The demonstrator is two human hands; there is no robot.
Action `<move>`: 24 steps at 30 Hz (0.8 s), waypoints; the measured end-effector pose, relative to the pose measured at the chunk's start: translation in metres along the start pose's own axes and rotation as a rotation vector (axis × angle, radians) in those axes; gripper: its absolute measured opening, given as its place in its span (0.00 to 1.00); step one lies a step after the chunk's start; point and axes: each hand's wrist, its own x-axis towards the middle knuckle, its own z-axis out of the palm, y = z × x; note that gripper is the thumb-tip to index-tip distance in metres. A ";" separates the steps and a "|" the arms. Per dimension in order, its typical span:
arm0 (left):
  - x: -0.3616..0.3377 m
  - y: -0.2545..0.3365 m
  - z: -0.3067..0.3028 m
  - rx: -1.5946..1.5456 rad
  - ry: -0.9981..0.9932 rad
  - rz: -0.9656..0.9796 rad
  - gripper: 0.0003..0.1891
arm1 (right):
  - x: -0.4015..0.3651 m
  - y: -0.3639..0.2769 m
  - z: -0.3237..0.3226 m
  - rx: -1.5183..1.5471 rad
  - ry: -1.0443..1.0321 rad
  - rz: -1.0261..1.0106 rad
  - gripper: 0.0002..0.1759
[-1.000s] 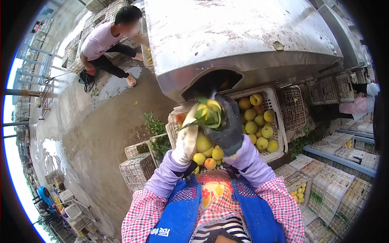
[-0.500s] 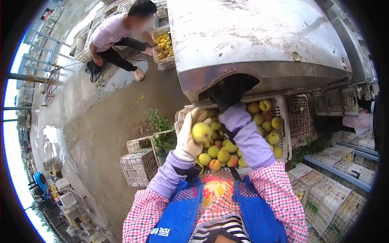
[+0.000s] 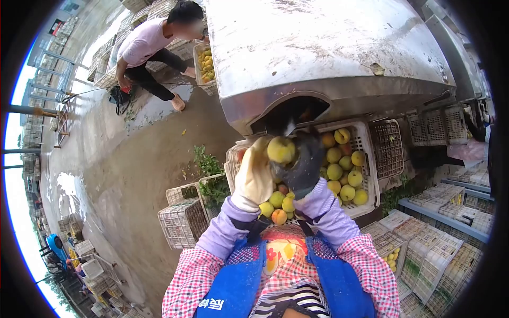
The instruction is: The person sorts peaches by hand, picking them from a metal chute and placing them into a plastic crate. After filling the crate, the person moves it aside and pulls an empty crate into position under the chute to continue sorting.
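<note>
A yellow-green peach [image 3: 281, 150] sits between my two gloved hands, just in front of the opening in the metal machine [image 3: 328, 90]. My left hand [image 3: 251, 177], in a cream glove, is closed on its left side. My right hand [image 3: 302, 164], in a black glove, curls round its right side; some of its fingers are hidden. Under both hands stands a white plastic crate [image 3: 375, 185] holding many yellow-green and reddish peaches [image 3: 344, 177]. My forearms and hands cover the middle of the crate.
At the upper left a person [image 3: 146, 47] bends near a crate of orange-yellow fruit [image 3: 205, 63]. Upturned crates [image 3: 183, 222] and leafy twigs [image 3: 207, 161] lie left of my crate. Stacked crates [image 3: 424, 244] and a blue-grey rail [image 3: 445, 217] are on the right.
My right hand has come back out of the machine's opening to the peach. My left hand has brought the peach slightly up and to the right to meet it.
</note>
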 end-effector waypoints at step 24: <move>0.033 -0.139 0.016 1.226 -0.567 -0.554 0.30 | -0.112 0.178 0.014 -0.287 -0.822 0.184 0.36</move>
